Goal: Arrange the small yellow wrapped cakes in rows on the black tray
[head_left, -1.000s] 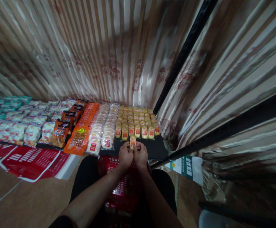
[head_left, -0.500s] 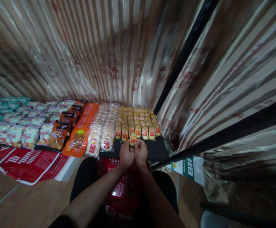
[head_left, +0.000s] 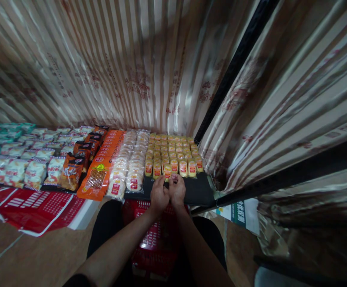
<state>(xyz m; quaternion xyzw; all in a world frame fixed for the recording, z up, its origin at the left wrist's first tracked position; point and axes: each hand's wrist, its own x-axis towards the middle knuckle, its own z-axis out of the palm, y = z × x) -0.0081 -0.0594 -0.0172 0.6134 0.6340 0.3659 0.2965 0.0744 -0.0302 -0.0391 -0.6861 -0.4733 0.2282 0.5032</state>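
My left hand (head_left: 159, 195) and my right hand (head_left: 177, 190) are side by side at the front of a dark shelf (head_left: 197, 190). Their fingers pinch a small yellow snack packet (head_left: 167, 172) that stands in the front row of several rows of the same yellow packets (head_left: 170, 153). Both hands are curled, fingertips on the packet. A red plastic basket (head_left: 155, 239) sits below my forearms, between my knees.
Left of the yellow packets lie clear packs of round white cakes (head_left: 130, 167), long orange packets (head_left: 103, 165), orange bags (head_left: 71, 171) and white and teal bags (head_left: 14, 159). A red sheet (head_left: 38, 205) lies in front. Striped foil curtain (head_left: 131, 67) and a black post (head_left: 236, 63) stand behind.
Both hands have moved forward with the yellow packet, from the bare front of the shelf up into the front row of packets.
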